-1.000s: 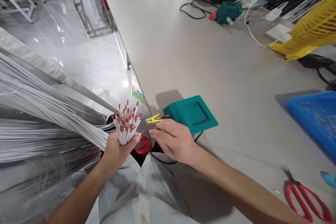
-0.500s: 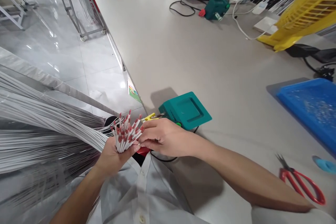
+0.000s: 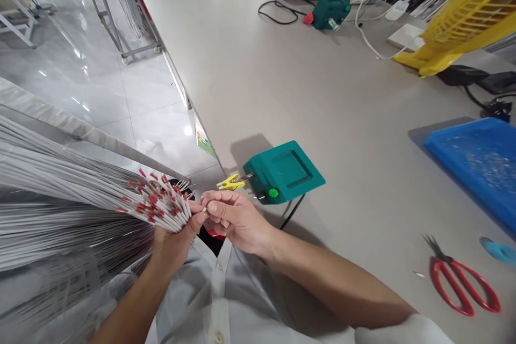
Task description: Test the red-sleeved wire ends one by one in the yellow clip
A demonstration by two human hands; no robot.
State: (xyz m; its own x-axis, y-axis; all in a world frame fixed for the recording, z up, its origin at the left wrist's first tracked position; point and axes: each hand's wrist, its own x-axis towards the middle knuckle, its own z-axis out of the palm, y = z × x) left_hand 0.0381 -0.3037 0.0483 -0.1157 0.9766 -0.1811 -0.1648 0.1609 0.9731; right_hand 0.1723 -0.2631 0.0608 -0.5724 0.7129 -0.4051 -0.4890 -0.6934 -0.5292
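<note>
My left hand [image 3: 174, 239] is closed round a bundle of thin white wires [image 3: 60, 180] whose red-capped ends [image 3: 155, 201] fan up and to the left. My right hand [image 3: 229, 217] is pinched at the bundle's edge, thumb and forefinger on the end of a single white wire. Just beyond my right hand a small teal box [image 3: 284, 170] sits at the table's near edge, with a green button and a yellow clip [image 3: 226, 183] sticking out of its left side.
Red-handled scissors [image 3: 463, 282] lie at the right front, a blue tray [image 3: 479, 164] behind them. A yellow basket [image 3: 463, 21], a second teal device [image 3: 328, 11], cables and a black bag stand at the far end of the grey table [image 3: 322, 91]. Left of it is glossy floor with metal racks.
My left hand tilted the bundle so the red ends now point left instead of up. My right hand came off the teal box, reached the bundle, and now pinches one wire end.
</note>
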